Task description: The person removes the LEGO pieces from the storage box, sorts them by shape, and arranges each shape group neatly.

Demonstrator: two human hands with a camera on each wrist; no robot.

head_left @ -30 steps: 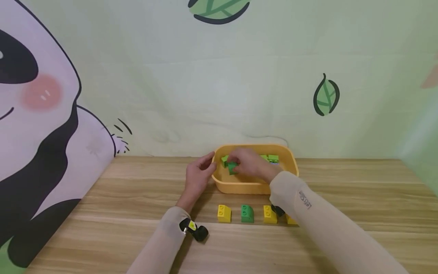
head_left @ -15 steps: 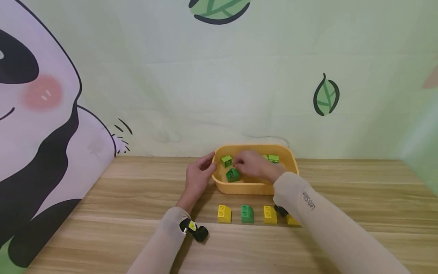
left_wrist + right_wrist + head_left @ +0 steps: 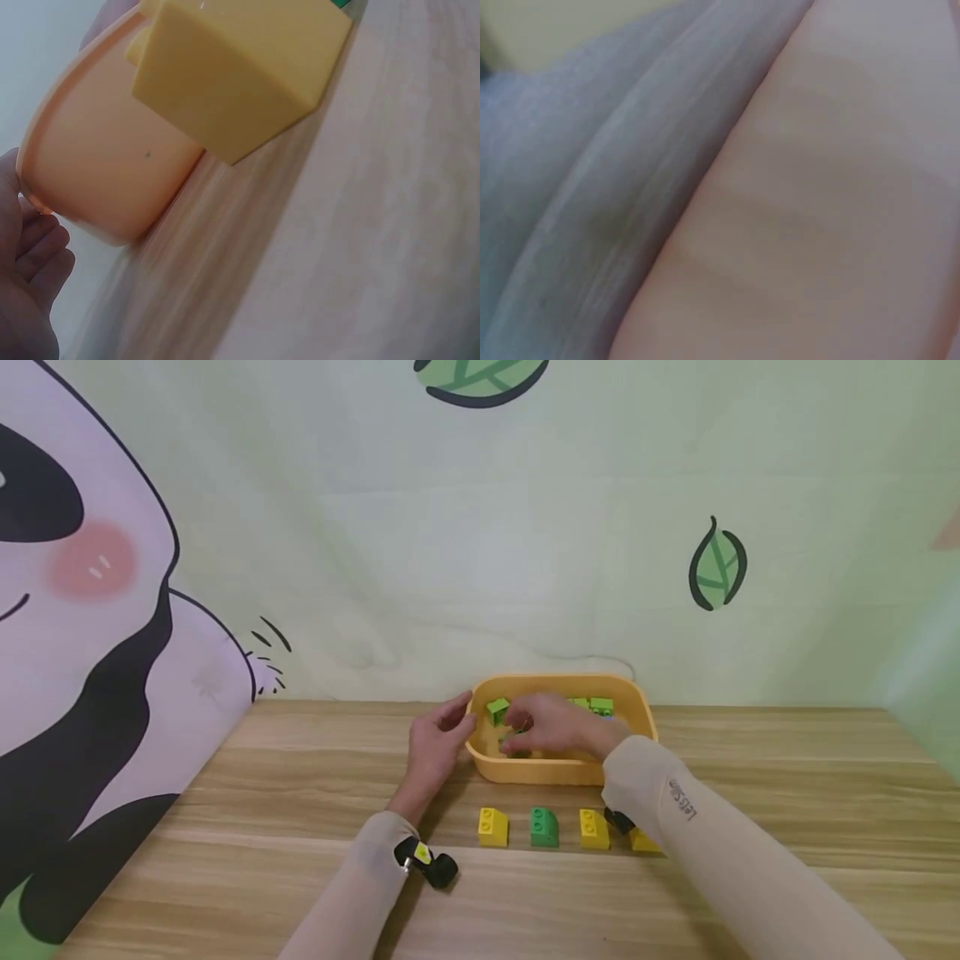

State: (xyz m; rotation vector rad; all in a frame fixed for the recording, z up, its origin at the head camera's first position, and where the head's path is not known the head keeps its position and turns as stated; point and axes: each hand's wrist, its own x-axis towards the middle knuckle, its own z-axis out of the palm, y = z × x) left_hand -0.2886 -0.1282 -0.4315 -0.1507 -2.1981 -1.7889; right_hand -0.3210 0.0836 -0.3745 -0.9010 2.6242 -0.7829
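Note:
My left hand [image 3: 437, 739] rests against the left end of a yellow-orange plastic tub [image 3: 540, 771], thumb and fingertips at its rim. In the left wrist view its fingers are relaxed beside the tub wall [image 3: 105, 150]. Inside the tub, my right hand [image 3: 551, 724] reaches down with bent fingers over a dark green toy building block [image 3: 517, 753]. Thumb and fingers cover most of that block, so whether they pinch it cannot be made out. A light green block [image 3: 497, 711] lies just left of the fingers. The right wrist view shows only blurred sleeve and skin.
Before the tub, a row on the wooden table holds a yellow block [image 3: 492, 827], a green block [image 3: 543, 827], another yellow block [image 3: 594, 829] and a yellow block [image 3: 645, 841] partly under the right sleeve. Light green blocks [image 3: 602, 705] sit at the tub's back right.
The right hand held the dark green block, let it drop onto the tub floor, and has come down over it again. The left hand has stayed at the tub's end.

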